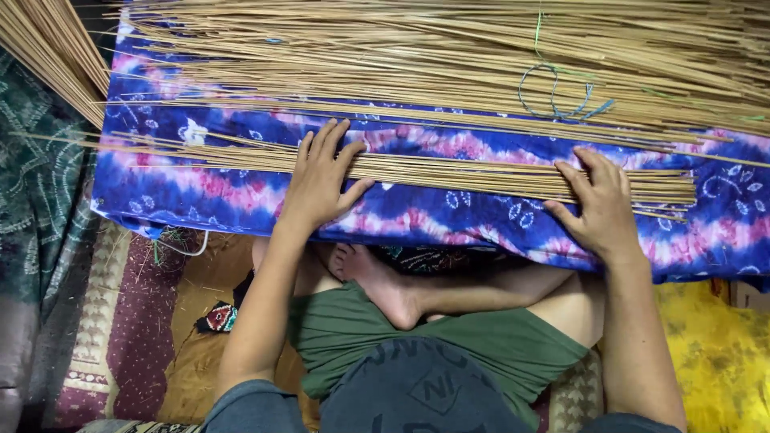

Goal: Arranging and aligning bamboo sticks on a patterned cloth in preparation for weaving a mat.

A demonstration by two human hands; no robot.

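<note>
Seated cross-legged on patterned mats (104, 321), bare foot (377, 281) tucked under the front edge of a blue-and-pink tie-dyed cloth (449, 216). Left hand (319, 180) flat, fingers spread, palm down on a thin row of pale brown sticks (465, 171) lying crosswise on that cloth; no closed grip, just pressing. Right hand (597, 204) likewise open, fingertips resting on the same row near its right ends. Judged best practice: even downward pressure from both palms, sticks kept parallel and single-layered, right-hand ends squared flush, no crossing. Beyond, a much larger loose heap of sticks (449, 56), with a blue-green string loop (553, 92) lying on it.
</note>
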